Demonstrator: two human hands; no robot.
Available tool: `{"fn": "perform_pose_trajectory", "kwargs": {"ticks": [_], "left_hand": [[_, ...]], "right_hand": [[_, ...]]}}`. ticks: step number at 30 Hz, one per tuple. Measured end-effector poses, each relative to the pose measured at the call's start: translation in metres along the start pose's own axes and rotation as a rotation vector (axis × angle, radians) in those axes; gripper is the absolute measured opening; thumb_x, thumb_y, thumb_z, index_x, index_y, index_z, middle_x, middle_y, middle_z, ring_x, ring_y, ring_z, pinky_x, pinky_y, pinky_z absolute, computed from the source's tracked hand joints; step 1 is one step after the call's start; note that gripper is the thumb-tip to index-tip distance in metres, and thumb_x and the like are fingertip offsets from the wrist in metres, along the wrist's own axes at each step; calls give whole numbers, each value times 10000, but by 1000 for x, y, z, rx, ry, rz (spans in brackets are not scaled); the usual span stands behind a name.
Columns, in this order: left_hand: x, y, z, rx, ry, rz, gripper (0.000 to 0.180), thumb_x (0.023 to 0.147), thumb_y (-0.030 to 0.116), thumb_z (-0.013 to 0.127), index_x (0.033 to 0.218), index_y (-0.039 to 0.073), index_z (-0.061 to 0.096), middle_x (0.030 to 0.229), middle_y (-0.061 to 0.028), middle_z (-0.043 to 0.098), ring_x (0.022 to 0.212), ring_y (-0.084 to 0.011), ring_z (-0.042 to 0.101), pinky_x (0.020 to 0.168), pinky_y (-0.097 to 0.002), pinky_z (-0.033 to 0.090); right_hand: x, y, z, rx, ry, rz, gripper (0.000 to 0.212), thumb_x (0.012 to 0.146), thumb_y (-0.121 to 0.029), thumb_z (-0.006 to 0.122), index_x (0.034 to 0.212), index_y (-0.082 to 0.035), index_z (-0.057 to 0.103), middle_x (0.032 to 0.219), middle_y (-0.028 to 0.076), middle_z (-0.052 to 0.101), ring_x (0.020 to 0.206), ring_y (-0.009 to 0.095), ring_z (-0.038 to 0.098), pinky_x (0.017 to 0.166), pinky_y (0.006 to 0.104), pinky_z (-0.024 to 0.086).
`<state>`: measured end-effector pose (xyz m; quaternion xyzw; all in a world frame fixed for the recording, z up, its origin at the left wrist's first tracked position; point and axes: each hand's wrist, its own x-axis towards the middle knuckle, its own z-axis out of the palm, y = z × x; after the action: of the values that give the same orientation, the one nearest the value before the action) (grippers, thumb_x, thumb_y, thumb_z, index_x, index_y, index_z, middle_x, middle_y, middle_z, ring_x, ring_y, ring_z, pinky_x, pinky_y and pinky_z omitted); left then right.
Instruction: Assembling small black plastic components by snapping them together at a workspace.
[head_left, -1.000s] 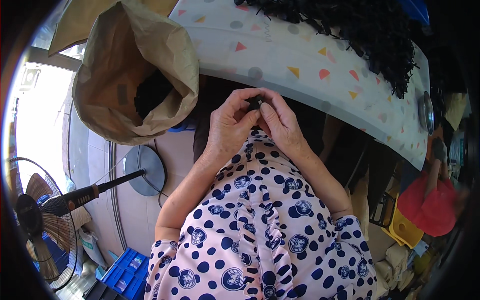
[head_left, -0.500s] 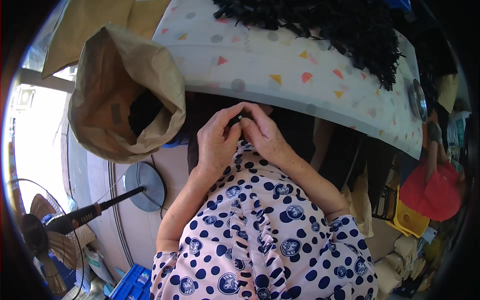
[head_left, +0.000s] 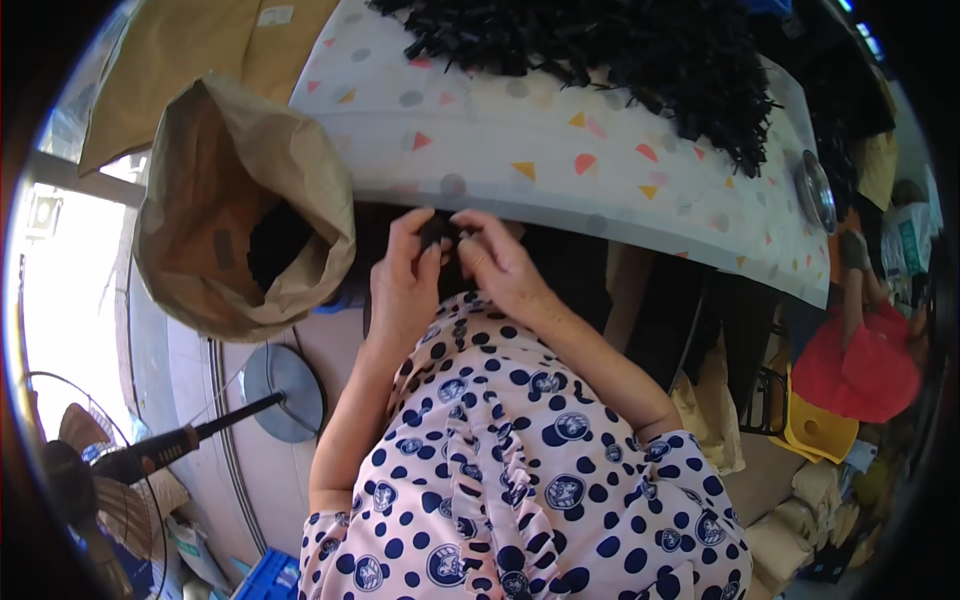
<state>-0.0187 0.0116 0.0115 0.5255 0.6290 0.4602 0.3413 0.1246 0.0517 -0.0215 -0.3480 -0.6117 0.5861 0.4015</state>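
Observation:
Just below the table's near edge, in front of my patterned shirt (head_left: 510, 420), both hands are raised close together. My left hand (head_left: 408, 275) pinches a small black piece (head_left: 436, 232) between thumb and fingers; its exact kind is hard to make out against the dark background. Beside it, the thumb and fingers of my right hand (head_left: 505, 268) are curled in a pinch, with a tiny pale spot at their tips that is too small to name. To the left stands an open brown paper sack (head_left: 330, 190) with black material (head_left: 275, 245) inside.
A large heap of black strip-like pieces (head_left: 620, 60) covers the far part of the patterned tablecloth (head_left: 480, 150). A metal bowl (head_left: 818, 192) sits at its right edge. A fan (head_left: 150, 455) stands at lower left. At right are a person in red (head_left: 860, 365) and a yellow chair (head_left: 820, 430).
My hands have drawn slightly apart at the fingertips, and the black piece now shows in my left fingers. The whole view has shifted a little.

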Motion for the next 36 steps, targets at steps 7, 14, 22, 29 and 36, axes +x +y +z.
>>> {"fn": "perform_pose_trajectory", "kwargs": {"ticks": [7, 14, 22, 29, 36], "left_hand": [[2, -3, -15, -942, -206, -303, 406, 949, 133, 530, 1329, 57, 410, 967, -93, 620, 806, -163, 653, 672, -216, 523], [-8, 2, -8, -710, -350, -275, 365, 950, 126, 524, 1304, 51, 473, 882, -41, 599, 715, -106, 629, 607, -194, 489], [-15, 2, 3, -225, -308, -42, 411, 875, -50, 545, 1265, 19, 438, 851, -43, 585, 701, -101, 612, 604, -220, 490], [-8, -6, -3, -379, -320, -163, 347, 894, -52, 518, 1213, 28, 408, 893, -81, 599, 728, -115, 629, 638, -229, 513], [-5, 1, -1, -250, -323, -95, 269, 891, -56, 494, 1132, 29, 410, 849, -90, 597, 727, -139, 634, 626, -249, 506]], "right_hand": [[3, -20, -13, 389, -55, 210, 114, 947, -112, 549, 1042, -49, 561, 804, -15, 562, 577, 23, 439, 484, 157, 334], [5, -15, -12, 522, -100, 275, 127, 906, -168, 632, 954, -60, 586, 793, -17, 579, 631, 33, 514, 498, 143, 361], [-3, -6, -8, 272, -86, 235, 137, 928, -163, 601, 874, -39, 582, 751, -36, 533, 652, 38, 470, 576, 183, 401], [-13, -19, -10, 15, -141, 205, 222, 997, -201, 461, 983, 2, 550, 743, -5, 545, 651, 53, 474, 601, 194, 411], [-8, -25, -9, -160, -170, 145, 194, 987, -163, 460, 983, 17, 535, 717, 99, 603, 641, 135, 573, 614, 270, 472]]}}
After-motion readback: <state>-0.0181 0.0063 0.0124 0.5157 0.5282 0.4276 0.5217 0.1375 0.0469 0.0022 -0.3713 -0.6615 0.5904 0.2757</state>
